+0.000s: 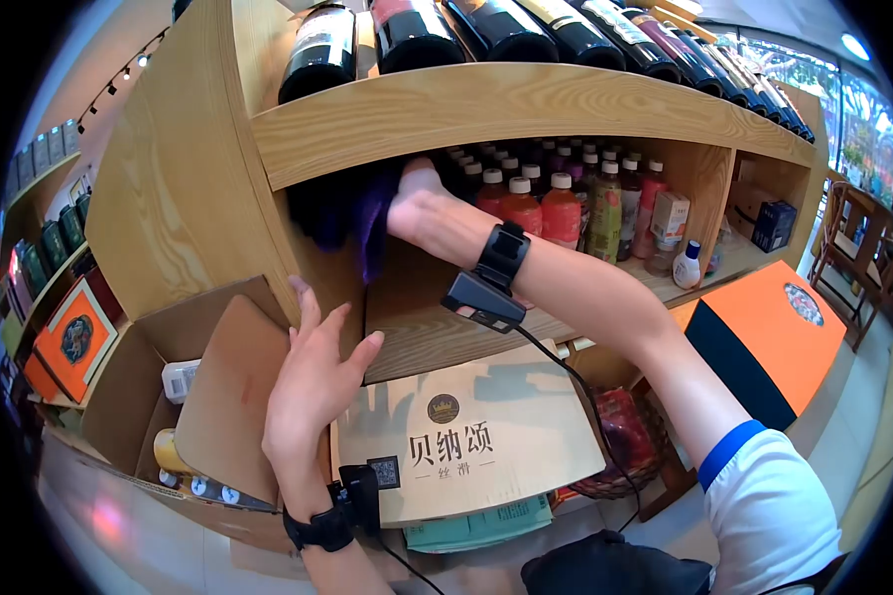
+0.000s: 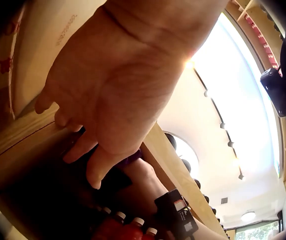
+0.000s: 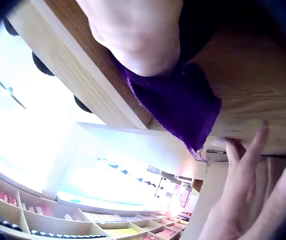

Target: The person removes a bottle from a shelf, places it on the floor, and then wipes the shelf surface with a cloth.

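Note:
My right hand (image 1: 419, 201) reaches into the shelf compartment (image 1: 427, 297) under the front board and holds a purple cloth (image 1: 372, 223). A loose, frayed end of the cloth (image 3: 183, 107) hangs below the hand in the right wrist view; the fingers are hidden there. My left hand (image 1: 313, 377) is in the air before the compartment's left end, its fingers spread and nothing in them. Its palm shows large in the left wrist view. Close to the right forearm stand several capped drink bottles (image 1: 560, 213) in rows.
Wine bottles (image 1: 506, 35) lie along the upper shelf. Below stands a pale box (image 1: 466, 436) with printed characters, beside an open carton (image 1: 233, 397) holding a few items. To the right are an orange box (image 1: 774, 337) and a small white bottle (image 1: 687, 266) near the shelf edge.

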Tool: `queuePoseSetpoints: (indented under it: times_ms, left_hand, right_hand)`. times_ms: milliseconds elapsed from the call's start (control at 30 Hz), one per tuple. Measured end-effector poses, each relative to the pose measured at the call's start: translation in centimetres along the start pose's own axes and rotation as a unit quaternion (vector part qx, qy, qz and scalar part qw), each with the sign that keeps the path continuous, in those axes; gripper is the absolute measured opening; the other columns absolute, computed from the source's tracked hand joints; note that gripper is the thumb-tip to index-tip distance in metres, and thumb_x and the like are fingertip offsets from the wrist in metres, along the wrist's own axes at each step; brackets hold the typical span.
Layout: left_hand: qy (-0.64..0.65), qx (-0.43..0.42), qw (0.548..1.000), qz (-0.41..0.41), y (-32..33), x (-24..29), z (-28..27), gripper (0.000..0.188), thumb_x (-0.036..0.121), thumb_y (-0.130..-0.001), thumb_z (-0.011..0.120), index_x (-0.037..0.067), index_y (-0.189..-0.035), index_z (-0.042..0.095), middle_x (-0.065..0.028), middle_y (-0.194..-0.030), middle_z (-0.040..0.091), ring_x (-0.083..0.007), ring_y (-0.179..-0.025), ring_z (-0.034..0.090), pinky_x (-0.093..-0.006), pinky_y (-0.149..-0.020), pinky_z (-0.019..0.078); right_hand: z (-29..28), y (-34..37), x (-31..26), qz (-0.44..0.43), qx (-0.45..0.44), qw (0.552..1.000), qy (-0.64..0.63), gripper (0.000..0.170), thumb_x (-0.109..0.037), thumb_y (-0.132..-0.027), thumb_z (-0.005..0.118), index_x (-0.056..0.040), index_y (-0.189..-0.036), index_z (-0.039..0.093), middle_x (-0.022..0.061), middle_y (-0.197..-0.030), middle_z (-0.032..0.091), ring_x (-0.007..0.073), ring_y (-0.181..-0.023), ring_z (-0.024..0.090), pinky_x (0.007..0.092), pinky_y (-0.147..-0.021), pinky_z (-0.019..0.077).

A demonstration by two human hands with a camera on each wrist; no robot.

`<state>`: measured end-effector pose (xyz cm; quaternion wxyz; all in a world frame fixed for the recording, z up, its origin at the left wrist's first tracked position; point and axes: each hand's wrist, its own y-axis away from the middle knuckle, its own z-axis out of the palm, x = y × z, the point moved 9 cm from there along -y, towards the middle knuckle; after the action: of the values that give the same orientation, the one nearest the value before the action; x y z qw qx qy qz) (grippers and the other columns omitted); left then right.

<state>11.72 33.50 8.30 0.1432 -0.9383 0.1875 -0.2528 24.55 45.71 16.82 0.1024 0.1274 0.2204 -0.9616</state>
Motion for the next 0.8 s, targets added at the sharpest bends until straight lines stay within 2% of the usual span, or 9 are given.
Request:
queuePoseSetpoints:
  times_ms: [100, 167, 333, 533, 600, 633, 667, 733, 800]
  left_hand:
    - [0.009, 0.000, 1.000, -0.004, 0.1, 0.2, -0.2, 0.066, 0.037, -0.097, 0.067, -0.008, -0.142, 0.051, -0.0258, -0.168, 0.004, -0.0385, -0.145, 0.042, -0.0413, -0.115, 0.0402]
    - [0.028, -0.028, 0.999, -0.020, 0.3, 0.3, -0.1, 0.064, 0.038, -0.099, 0.062, -0.007, -0.144, 0.051, -0.0252, -0.168, 0.001, -0.0433, -0.148, 0.031, -0.0466, -0.125, 0.0220]
    - [0.014, -0.024, 1.000, -0.014, 0.2, 0.3, 0.0, 0.063, 0.037, -0.099, 0.063, -0.008, -0.142, 0.051, -0.0275, -0.167, 0.001, -0.0452, -0.147, 0.032, -0.0470, -0.125, 0.0219]
    - [0.021, -0.002, 1.000, -0.003, 0.5, 0.9, -0.4, 0.067, 0.034, -0.098, 0.064, -0.011, -0.145, 0.045, -0.0304, -0.166, 0.006, -0.0451, -0.148, 0.030, -0.0482, -0.125, 0.0225]
    - [0.015, 0.003, 1.000, -0.002, 0.6, 1.1, -0.7, 0.068, 0.034, -0.098, 0.064, -0.010, -0.146, 0.044, -0.0305, -0.166, 0.007, -0.0446, -0.148, 0.030, -0.0485, -0.125, 0.0226]
    - [0.010, 0.012, 1.000, -0.010, 0.7, 0.9, -0.8, 0.069, 0.033, -0.097, 0.066, -0.008, -0.147, 0.044, -0.0285, -0.167, 0.008, -0.0420, -0.147, 0.035, -0.0452, -0.122, 0.0286]
    - [0.007, 0.021, 1.000, -0.018, 0.7, 1.0, -1.1, 0.070, 0.033, -0.096, 0.068, -0.005, -0.149, 0.044, -0.0266, -0.168, 0.009, -0.0394, -0.146, 0.039, -0.0418, -0.119, 0.0347]
    - [0.015, 0.021, 0.999, -0.027, 1.3, 1.8, -1.8, 0.068, 0.033, -0.097, 0.066, -0.005, -0.149, 0.043, -0.0268, -0.167, 0.010, -0.0406, -0.146, 0.038, -0.0444, -0.120, 0.0335]
    - [0.026, 0.022, 0.999, -0.033, 1.6, 2.3, -2.2, 0.067, 0.034, -0.099, 0.063, -0.005, -0.149, 0.042, -0.0270, -0.167, 0.012, -0.0417, -0.146, 0.037, -0.0469, -0.121, 0.0323]
  right_hand:
    - [0.9, 1.7, 0.2, 0.005, 0.024, 1.000, 0.011, 0.049, -0.036, -0.109, 0.039, 0.0014, -0.135, 0.057, 0.0218, -0.145, 0.056, 0.0386, -0.133, 0.053, 0.0554, -0.118, 0.0370]
    - [0.7, 2.5, 0.1, -0.002, 0.054, 0.999, 0.010, 0.050, -0.036, -0.109, 0.038, 0.0023, -0.136, 0.056, 0.0229, -0.145, 0.055, 0.0382, -0.132, 0.053, 0.0554, -0.118, 0.0372]
    - [1.7, 4.1, 0.1, 0.033, -0.022, 0.999, 0.009, 0.053, -0.037, -0.109, 0.037, 0.0049, -0.138, 0.052, 0.0257, -0.147, 0.051, 0.0386, -0.134, 0.052, 0.0559, -0.118, 0.0361]
    - [2.3, 5.9, -0.3, 0.076, -0.049, 0.996, 0.012, 0.058, -0.039, -0.110, 0.033, 0.0068, -0.144, 0.046, 0.0287, -0.154, 0.043, 0.0425, -0.141, 0.044, 0.0564, -0.122, 0.0302]
    - [2.6, 6.9, -0.4, 0.065, -0.033, 0.997, 0.021, 0.054, -0.036, -0.109, 0.033, 0.0065, -0.139, 0.050, 0.0267, -0.148, 0.050, 0.0408, -0.135, 0.050, 0.0563, -0.119, 0.0343]
    - [2.5, 7.3, -0.7, 0.053, -0.015, 0.998, 0.029, 0.051, -0.033, -0.109, 0.032, 0.0063, -0.135, 0.053, 0.0248, -0.141, 0.056, 0.0392, -0.129, 0.056, 0.0562, -0.116, 0.0384]
    - [2.5, 7.6, -1.0, 0.054, -0.017, 0.998, 0.029, 0.051, -0.033, -0.109, 0.032, 0.0063, -0.135, 0.053, 0.0248, -0.141, 0.056, 0.0392, -0.129, 0.056, 0.0562, -0.116, 0.0384]
    - [2.8, 8.6, -0.7, 0.130, -0.057, 0.989, -0.039, 0.051, -0.031, -0.109, 0.032, 0.0078, -0.135, 0.052, 0.0260, -0.143, 0.055, 0.0395, -0.132, 0.054, 0.0559, -0.117, 0.0374]
    - [2.9, 9.4, -1.0, 0.141, -0.078, 0.985, -0.060, 0.052, -0.031, -0.108, 0.031, 0.0082, -0.136, 0.051, 0.0266, -0.145, 0.054, 0.0395, -0.133, 0.054, 0.0550, -0.117, 0.0378]
